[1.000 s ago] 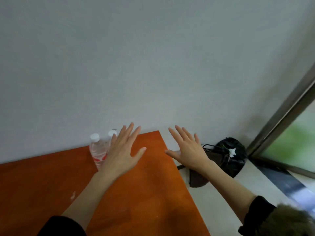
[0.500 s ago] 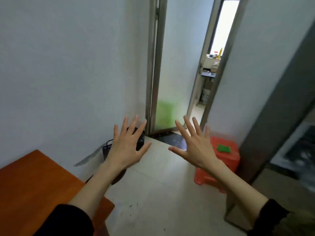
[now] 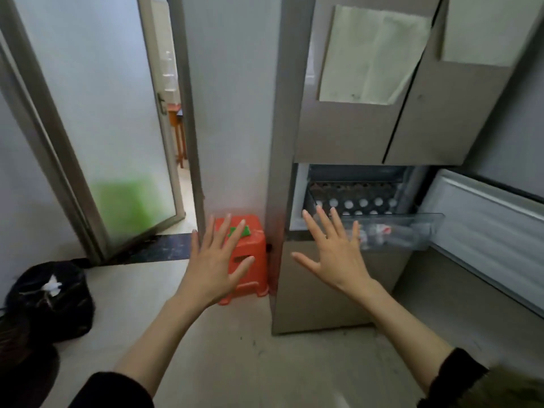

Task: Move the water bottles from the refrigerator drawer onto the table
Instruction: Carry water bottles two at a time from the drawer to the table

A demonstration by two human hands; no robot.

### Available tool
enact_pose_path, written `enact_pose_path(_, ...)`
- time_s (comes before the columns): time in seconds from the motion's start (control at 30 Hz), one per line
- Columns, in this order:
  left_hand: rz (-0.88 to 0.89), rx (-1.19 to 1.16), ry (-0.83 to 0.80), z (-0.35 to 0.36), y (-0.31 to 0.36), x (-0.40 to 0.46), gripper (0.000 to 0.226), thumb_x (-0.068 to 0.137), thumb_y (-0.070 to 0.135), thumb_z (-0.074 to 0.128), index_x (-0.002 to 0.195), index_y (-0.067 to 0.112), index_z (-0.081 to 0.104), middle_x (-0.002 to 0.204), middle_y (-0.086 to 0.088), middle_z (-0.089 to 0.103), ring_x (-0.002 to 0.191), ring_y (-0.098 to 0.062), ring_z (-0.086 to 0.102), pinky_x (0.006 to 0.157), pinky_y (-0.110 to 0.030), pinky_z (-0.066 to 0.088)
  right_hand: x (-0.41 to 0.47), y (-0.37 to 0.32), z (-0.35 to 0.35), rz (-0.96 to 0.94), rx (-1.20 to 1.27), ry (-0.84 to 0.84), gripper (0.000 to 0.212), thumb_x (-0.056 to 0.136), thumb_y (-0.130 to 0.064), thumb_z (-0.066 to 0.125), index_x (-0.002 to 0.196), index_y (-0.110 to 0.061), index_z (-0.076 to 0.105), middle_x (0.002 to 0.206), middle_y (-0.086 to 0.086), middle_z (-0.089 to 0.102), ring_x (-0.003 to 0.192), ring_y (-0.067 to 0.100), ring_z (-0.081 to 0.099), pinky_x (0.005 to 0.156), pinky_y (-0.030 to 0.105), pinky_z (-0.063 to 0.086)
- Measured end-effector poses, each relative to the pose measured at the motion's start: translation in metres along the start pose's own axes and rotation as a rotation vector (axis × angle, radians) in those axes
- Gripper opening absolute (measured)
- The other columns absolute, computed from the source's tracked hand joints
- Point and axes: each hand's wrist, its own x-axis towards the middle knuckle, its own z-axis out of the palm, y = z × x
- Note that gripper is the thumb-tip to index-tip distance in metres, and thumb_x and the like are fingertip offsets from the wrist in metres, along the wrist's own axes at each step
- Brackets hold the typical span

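Water bottles (image 3: 382, 231) now lie just beyond the right hand (image 3: 338, 257); view swung off the bench, both hands' fingers (image 3: 219, 231) spread, empty.

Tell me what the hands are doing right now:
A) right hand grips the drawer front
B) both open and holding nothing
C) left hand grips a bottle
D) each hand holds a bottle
B: the left hand and right hand both have spread fingers with nothing in them, in front of the open refrigerator drawer.

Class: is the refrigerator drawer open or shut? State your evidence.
Open. The drawer juts out from the refrigerator, its clear front exposed, with white bottle caps visible inside.
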Motion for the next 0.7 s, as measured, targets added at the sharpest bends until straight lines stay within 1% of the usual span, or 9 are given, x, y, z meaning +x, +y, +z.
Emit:
enact_pose_path(0.03, 0.017, -0.009, -0.013, 0.014, 0.009, 0.015, 0.070, 0.083, 0.069, 0.022, 0.139, 0.044, -0.012, 0.154, 0.009, -0.009, 0.142, -0.022, -0.018, 0.113, -0.049, -0.009, 0.004, 0.018, 0.003, 0.024, -0.008, -0.010, 0.090, 0.068, -0.083, 0.005, 0.144, -0.039, -0.013, 0.158, -0.002, -0.006, 0.144, 0.021, -0.012, 0.110, 0.059, -0.007)
enact_pose_path(0.1, 0.039, -0.022, -0.036, 0.040, 0.024, 0.050, 0.069, 0.084, 0.071, 0.020, 0.135, 0.048, -0.020, 0.151, 0.011, -0.016, 0.140, -0.020, -0.022, 0.112, -0.047, -0.014, 0.015, 0.053, 0.010, 0.060, -0.033, -0.021, 0.086, 0.075, -0.079, 0.016, 0.145, -0.038, -0.010, 0.159, -0.002, -0.004, 0.145, 0.020, -0.010, 0.110, 0.058, -0.007)
enact_pose_path(0.17, 0.071, -0.065, -0.059, 0.064, 0.041, 0.087, 0.067, 0.084, 0.071, 0.018, 0.133, 0.049, -0.022, 0.150, 0.012, -0.018, 0.139, -0.019, -0.023, 0.112, -0.047, -0.013, 0.030, 0.087, 0.018, 0.095, -0.048, -0.028, 0.083, 0.079, -0.075, 0.023, 0.147, -0.037, -0.006, 0.159, -0.002, -0.001, 0.145, 0.020, -0.008, 0.109, 0.055, -0.010)
enact_pose_path(0.2, 0.087, -0.087, -0.072, 0.076, 0.050, 0.105, 0.065, 0.083, 0.073, 0.014, 0.133, 0.050, -0.021, 0.150, 0.012, -0.019, 0.139, -0.018, -0.024, 0.113, -0.047, -0.013, 0.039, 0.105, 0.022, 0.111, -0.054, -0.040, 0.082, 0.080, -0.074, 0.025, 0.147, -0.036, -0.005, 0.159, -0.003, -0.001, 0.145, 0.020, -0.007, 0.109, 0.054, -0.010)
enact_pose_path(0.27, 0.123, -0.114, -0.098, 0.097, 0.068, 0.141, 0.066, 0.078, 0.075, 0.008, 0.134, 0.050, -0.019, 0.150, 0.013, -0.020, 0.138, -0.017, -0.026, 0.112, -0.044, -0.014, 0.057, 0.138, 0.029, 0.145, -0.061, -0.073, 0.080, 0.083, -0.071, 0.028, 0.147, -0.036, -0.005, 0.159, -0.004, -0.002, 0.145, 0.019, -0.008, 0.111, 0.054, -0.009)
enact_pose_path(0.4, 0.196, -0.152, -0.194, 0.136, 0.099, 0.202, 0.066, 0.085, 0.066, 0.023, 0.136, 0.048, -0.014, 0.151, 0.012, -0.020, 0.137, -0.015, -0.028, 0.110, -0.042, -0.016, 0.089, 0.196, 0.041, 0.176, -0.030, -0.116, 0.077, 0.086, -0.066, 0.032, 0.148, -0.034, -0.001, 0.159, -0.004, -0.001, 0.145, 0.017, -0.008, 0.112, 0.053, -0.009)
enact_pose_path(0.57, 0.308, -0.201, -0.285, 0.171, 0.134, 0.263, 0.066, 0.089, 0.061, 0.028, 0.141, 0.042, -0.007, 0.152, 0.013, -0.016, 0.139, -0.015, -0.025, 0.113, -0.041, -0.013, 0.106, 0.257, 0.064, 0.234, 0.033, -0.148, 0.073, 0.089, -0.062, 0.035, 0.148, -0.034, 0.001, 0.158, -0.007, 0.002, 0.145, 0.014, -0.008, 0.112, 0.052, -0.010)
enact_pose_path(0.7, 0.317, -0.257, -0.338, 0.200, 0.155, 0.300, 0.061, 0.093, 0.054, 0.031, 0.146, 0.038, 0.005, 0.155, 0.010, -0.008, 0.140, -0.013, -0.021, 0.114, -0.040, -0.011, 0.119, 0.306, 0.083, 0.280, 0.084, -0.167, 0.070, 0.090, -0.060, 0.035, 0.148, -0.034, 0.005, 0.158, -0.006, 0.004, 0.145, 0.015, -0.006, 0.112, 0.051, -0.011)
